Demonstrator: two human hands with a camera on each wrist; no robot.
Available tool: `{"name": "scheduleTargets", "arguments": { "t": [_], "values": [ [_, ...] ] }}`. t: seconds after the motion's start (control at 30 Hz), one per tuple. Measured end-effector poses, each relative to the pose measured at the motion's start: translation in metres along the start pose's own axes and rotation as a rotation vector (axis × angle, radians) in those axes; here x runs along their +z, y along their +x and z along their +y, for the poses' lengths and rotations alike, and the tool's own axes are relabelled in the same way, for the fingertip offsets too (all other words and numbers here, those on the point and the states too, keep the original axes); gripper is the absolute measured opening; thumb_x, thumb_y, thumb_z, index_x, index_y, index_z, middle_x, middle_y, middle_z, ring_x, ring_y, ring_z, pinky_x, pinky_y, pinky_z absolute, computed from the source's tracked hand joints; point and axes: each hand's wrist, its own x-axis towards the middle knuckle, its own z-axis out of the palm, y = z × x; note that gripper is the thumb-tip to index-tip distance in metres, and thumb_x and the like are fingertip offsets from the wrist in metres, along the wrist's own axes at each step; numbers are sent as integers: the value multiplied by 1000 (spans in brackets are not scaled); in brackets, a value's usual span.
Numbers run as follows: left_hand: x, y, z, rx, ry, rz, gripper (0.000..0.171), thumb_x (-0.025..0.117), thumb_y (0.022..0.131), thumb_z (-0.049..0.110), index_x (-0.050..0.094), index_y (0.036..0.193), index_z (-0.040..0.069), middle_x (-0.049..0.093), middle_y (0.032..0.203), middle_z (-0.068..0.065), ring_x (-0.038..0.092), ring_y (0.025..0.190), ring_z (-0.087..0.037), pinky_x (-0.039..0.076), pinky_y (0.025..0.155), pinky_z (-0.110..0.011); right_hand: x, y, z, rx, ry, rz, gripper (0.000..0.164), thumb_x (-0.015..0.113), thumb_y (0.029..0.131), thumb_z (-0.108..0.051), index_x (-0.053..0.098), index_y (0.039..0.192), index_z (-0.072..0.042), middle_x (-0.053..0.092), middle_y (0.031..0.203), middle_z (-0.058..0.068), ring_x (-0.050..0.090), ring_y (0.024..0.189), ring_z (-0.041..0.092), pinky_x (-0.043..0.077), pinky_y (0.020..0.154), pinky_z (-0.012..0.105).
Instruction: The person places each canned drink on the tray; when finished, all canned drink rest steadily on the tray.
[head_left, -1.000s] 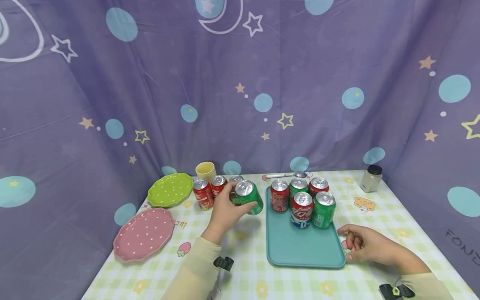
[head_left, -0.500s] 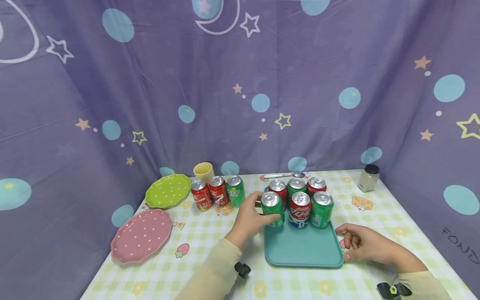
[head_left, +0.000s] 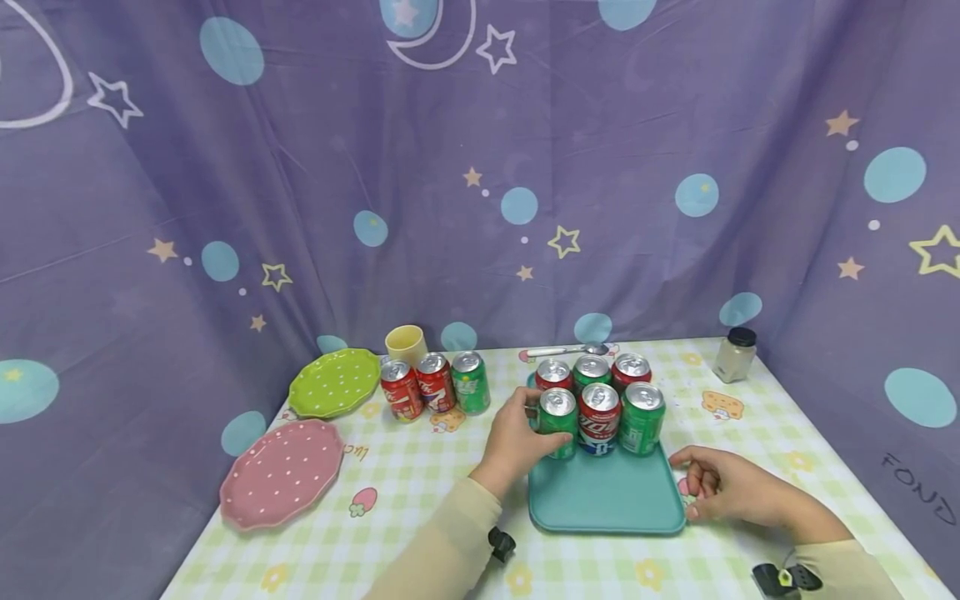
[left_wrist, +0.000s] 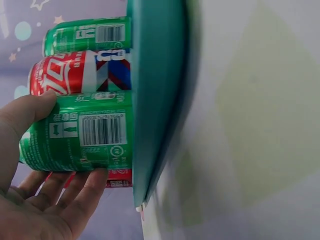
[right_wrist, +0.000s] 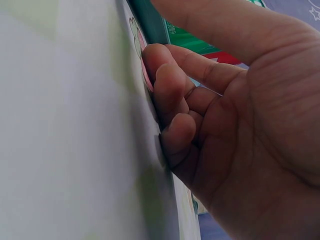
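My left hand [head_left: 516, 440] grips a green soda can [head_left: 557, 421] that stands upright on the left part of the teal tray [head_left: 606, 500]. In the left wrist view the thumb lies on the upper side of this green can [left_wrist: 85, 132] and the other fingers reach round its far side. A red soda can [head_left: 598, 423] and another green soda can [head_left: 642, 421] stand beside it in the same row, with several cans behind. My right hand [head_left: 738, 490] rests on the table at the tray's right edge, thumb and index finger by the rim, the other fingers loosely curled.
Two red soda cans [head_left: 401, 392] and a green soda can [head_left: 470, 385] stand left of the tray, before a yellow cup [head_left: 405, 342]. A green plate [head_left: 333, 383] and a pink plate [head_left: 281, 475] lie farther left. A spoon [head_left: 566, 351] and a black-lidded jar [head_left: 735, 358] are at the back.
My left hand has carried the green can rightward from above the tablecloth and lowered it onto the tray beside the red can. The right hand stays at the tray's edge.
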Motion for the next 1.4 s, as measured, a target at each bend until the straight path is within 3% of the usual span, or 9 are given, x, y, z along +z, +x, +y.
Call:
{"name": "scheduleTargets", "arguments": {
  "t": [0.4, 1.1, 1.27, 1.4],
  "values": [
    [1, -2, -1, -7, -33, 9, 71, 96, 77, 27, 57, 136, 15, 62, 124, 1, 61, 111, -16, 57, 86, -27, -1, 1, 3, -18, -1, -4, 70, 88, 82, -9, 51, 138, 10, 60, 95, 14, 54, 71, 12, 50, 59, 26],
    [3, -2, -3, 5, -50, 0, 72, 95, 79, 29, 55, 138, 16, 61, 128, 1, 61, 113, -18, 58, 92, -35, -3, 0, 2, -9, -10, -10, 69, 88, 83, -12, 52, 137, 10, 60, 95, 14, 54, 71, 11, 51, 59, 27],
    [-3, -3, -2, 7, -18, -17, 76, 95, 79, 35, 52, 141, 19, 61, 128, 1, 63, 114, -22, 57, 91, -35, -2, 0, 3, -6, -15, -7, 69, 88, 83, -11, 52, 137, 10, 60, 95, 14, 55, 72, 11, 51, 60, 26],
    [-20, -2, 1, 39, -58, -17, 77, 93, 82, 37, 52, 144, 16, 61, 132, -3, 62, 120, -27, 58, 92, -40, -1, 0, 2, -14, 2, -7, 69, 88, 83, -9, 51, 138, 10, 60, 95, 14, 54, 72, 12, 50, 60, 26]
  ]
}}
